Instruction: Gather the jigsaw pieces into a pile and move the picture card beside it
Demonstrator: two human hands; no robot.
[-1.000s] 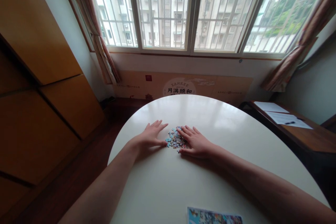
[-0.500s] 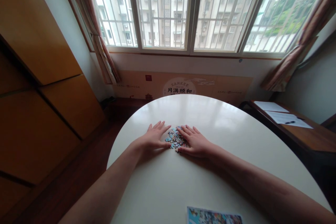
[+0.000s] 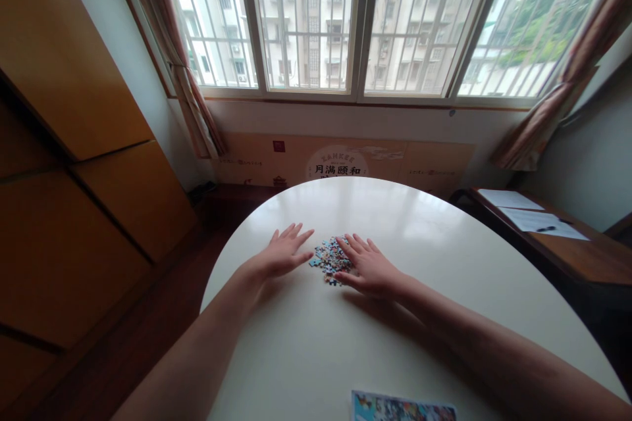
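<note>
In the head view, a round white tabletop (image 3: 395, 223) fills the lower middle of the frame. A small heap of coloured puzzle pieces (image 3: 330, 256) lies on it just left of the frame's centre, between the person's two hands. The left hand (image 3: 282, 253) sits flat, palm down, on the left side of the heap, its fingers (image 3: 296, 235) spread and straight, gripping nothing; whether the thumb quite touches the nearest pieces cannot be told. The right hand (image 3: 371, 268) lies palm down on the right side of the heap, fingers stretched out and apart, holding nothing, its fingertips resting at or over the heap's right edge. Both bare forearms run from the bottom of the frame up to the hands.

At the bottom edge, right of centre, a printed colour picture (image 3: 402, 406) lies on the tabletop, cut off by the frame and well apart from the heap. At the right edge stands a dark wooden side table (image 3: 582, 256) with white papers (image 3: 536, 220) on it. A barred window (image 3: 355, 20) spans the top of the frame with curtains (image 3: 187, 85) at both sides, and wooden cabinets (image 3: 74, 145) fill the left.
</note>
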